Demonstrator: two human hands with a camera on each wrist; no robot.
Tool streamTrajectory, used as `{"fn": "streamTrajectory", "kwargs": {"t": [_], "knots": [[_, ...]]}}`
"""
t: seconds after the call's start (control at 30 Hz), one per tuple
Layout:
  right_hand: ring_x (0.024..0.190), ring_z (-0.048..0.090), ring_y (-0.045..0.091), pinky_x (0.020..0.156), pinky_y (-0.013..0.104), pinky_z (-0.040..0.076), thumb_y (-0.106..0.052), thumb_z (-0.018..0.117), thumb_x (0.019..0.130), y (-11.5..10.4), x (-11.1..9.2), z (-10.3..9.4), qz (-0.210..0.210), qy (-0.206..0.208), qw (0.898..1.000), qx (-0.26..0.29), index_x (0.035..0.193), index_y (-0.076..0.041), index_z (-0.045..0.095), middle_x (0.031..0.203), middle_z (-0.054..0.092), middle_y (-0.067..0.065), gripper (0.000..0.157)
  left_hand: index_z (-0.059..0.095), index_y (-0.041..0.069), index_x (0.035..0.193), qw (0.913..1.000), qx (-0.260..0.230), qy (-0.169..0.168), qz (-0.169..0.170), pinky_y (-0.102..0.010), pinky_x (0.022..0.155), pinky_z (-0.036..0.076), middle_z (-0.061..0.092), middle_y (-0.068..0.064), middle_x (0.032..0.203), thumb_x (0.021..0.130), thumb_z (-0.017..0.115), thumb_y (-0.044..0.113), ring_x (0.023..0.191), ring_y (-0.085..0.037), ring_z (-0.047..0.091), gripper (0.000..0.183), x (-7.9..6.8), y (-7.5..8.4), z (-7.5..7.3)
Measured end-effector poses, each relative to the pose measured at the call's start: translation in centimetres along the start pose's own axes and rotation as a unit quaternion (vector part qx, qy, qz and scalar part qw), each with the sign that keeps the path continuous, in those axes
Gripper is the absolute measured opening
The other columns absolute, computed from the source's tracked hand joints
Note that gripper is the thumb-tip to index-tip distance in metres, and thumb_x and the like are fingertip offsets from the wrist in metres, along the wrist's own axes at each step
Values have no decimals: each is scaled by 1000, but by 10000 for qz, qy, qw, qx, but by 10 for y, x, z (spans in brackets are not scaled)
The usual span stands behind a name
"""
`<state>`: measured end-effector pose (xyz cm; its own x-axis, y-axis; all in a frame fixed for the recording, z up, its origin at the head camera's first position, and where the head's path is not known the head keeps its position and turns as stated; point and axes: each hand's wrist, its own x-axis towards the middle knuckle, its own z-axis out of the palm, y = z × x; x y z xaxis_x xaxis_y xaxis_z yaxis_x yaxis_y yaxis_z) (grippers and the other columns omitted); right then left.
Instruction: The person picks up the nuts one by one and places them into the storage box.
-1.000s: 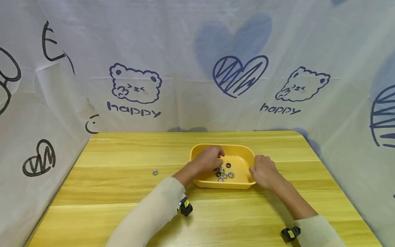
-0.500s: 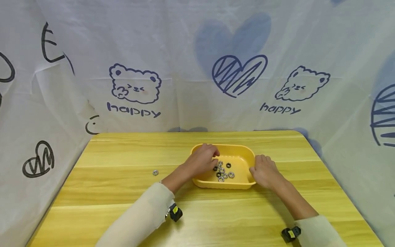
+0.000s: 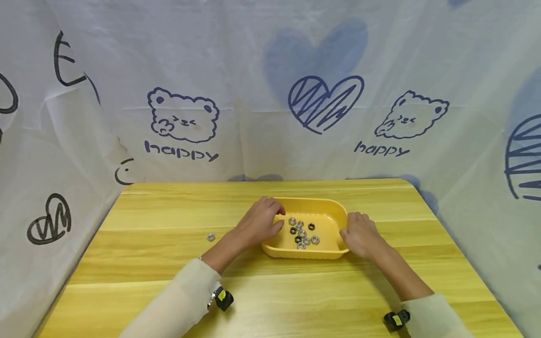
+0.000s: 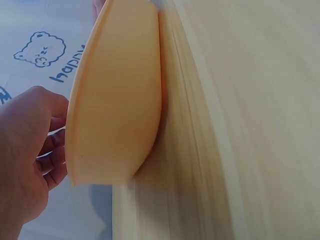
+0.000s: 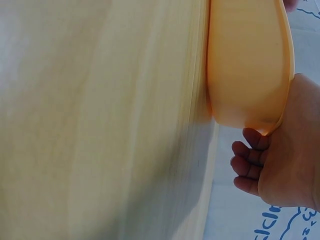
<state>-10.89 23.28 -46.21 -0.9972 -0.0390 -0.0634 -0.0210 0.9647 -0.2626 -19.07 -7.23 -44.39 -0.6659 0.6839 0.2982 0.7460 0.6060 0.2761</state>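
A yellow plastic tray (image 3: 304,255) stands on the wooden table. Several small hex nuts (image 3: 302,233), some silver and some black, lie on its floor left of the middle. My left hand (image 3: 262,220) hovers over the tray's left end, thumb and fingers loosely bent and apart, with nothing seen between them. At the opposite end, my right hand (image 3: 362,234) grips the rim, its thumb inside and fingers curled outside. In the right wrist view, those fingers (image 5: 247,162) fold below the tray's end wall. One silver nut (image 3: 211,237) lies on the table left of the tray.
The table (image 3: 169,263) has a pale wood-grain top. Behind it hangs a white cloth (image 3: 253,141) printed with bears and hearts. A small black camera is worn on each wrist, near the cream sleeves (image 3: 177,295).
My left hand has moved left from over the nuts to the tray's left end, and another silver nut shows in the tray. The right hand keeps its grip on the rim.
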Motion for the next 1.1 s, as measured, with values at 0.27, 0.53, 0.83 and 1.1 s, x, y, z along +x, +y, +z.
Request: {"fn": "streamTrajectory", "kwargs": {"t": [0.27,0.53,0.83,1.1], "knots": [[92,43,33,80,45,37,-22,45,103,-2,0,-1,22,-23,10000,-13,115,10,49,102,51,19,35,72,9,108,9997,-133,182,-49,-37,91,52,71,-5,107,95,71,19,100,-22,60,17,-16,-9,-11],[89,40,32,77,42,34,-22,44,104,-3,0,-2,-17,-33,10000,-48,108,6,48,97,47,17,29,70,9,111,9992,-281,92,-281,-36,90,51,69,-4,108,96,71,22,100,-20,57,20,-27,-20,-21],[89,41,32,77,42,34,-23,44,104,-4,-1,-3,13,-50,10000,-85,111,7,49,97,47,16,31,70,8,114,9976,-488,93,-484,-38,95,52,70,-4,112,96,73,21,106,-22,59,22,-36,-28,-27],[90,41,32,78,43,35,-22,44,103,-4,-1,-3,3,-33,10000,-79,113,9,49,98,48,17,33,70,5,113,9964,-617,202,-537,-44,101,53,71,-7,111,94,73,20,113,-27,62,24,-48,-41,-31]]}}
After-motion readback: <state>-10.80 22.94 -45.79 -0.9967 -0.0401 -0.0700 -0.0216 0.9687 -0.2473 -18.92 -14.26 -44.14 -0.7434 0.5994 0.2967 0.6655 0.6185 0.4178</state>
